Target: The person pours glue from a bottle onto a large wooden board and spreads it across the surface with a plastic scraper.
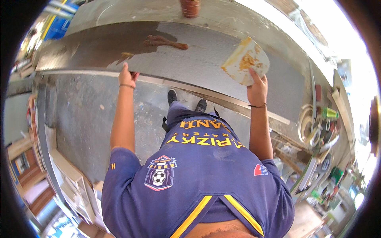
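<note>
A long grey board (206, 59) lies across in front of me, its left part wet and dark with brown glue (164, 41) smeared on it. My left hand (127, 76) grips the board's near edge. My right hand (257, 88) holds a pale flat spreader (246, 60), stained with glue, tilted over the board's right part.
A brown pot (190, 7) stands beyond the board at the top. Coiled hose and tools (317, 127) clutter the right side. White panels (73, 178) and shelving stand at the lower left. Concrete floor (87, 115) shows under the board, with my shoes (186, 101) on it.
</note>
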The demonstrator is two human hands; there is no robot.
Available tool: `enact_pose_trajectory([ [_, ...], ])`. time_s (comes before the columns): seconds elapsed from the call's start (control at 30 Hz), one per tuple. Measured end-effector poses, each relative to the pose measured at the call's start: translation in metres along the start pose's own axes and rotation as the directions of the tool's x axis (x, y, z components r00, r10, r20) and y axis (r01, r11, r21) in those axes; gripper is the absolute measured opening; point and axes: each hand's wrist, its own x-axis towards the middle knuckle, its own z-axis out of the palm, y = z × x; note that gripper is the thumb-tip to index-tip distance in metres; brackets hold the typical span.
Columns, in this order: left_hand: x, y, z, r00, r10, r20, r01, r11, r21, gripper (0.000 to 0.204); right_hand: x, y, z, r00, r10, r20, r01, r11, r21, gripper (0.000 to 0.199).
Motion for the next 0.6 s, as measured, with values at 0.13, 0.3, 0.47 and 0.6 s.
enact_pose_trajectory([
  [0.13,0.001,0.015,0.000,0.994,0.017,-0.110,-0.008,0.997,0.081,0.034,0.004,-0.006,0.006,0.999,0.029,0.025,-0.030,0.999,0.016,0.040],
  [0.3,0.000,0.017,0.003,0.993,0.012,-0.118,-0.006,0.999,0.049,0.034,0.014,-0.012,0.009,0.999,0.022,0.049,-0.023,0.999,0.024,0.041],
  [0.47,0.010,0.008,-0.019,0.973,-0.008,-0.229,0.023,0.998,0.065,0.035,0.018,-0.017,0.011,0.999,0.021,0.035,-0.022,0.999,0.026,0.041],
  [0.6,-0.010,-0.013,-0.022,0.983,0.027,-0.183,-0.008,0.995,0.099,0.033,0.014,-0.014,0.010,0.999,0.046,0.004,-0.046,0.999,0.016,0.040],
])
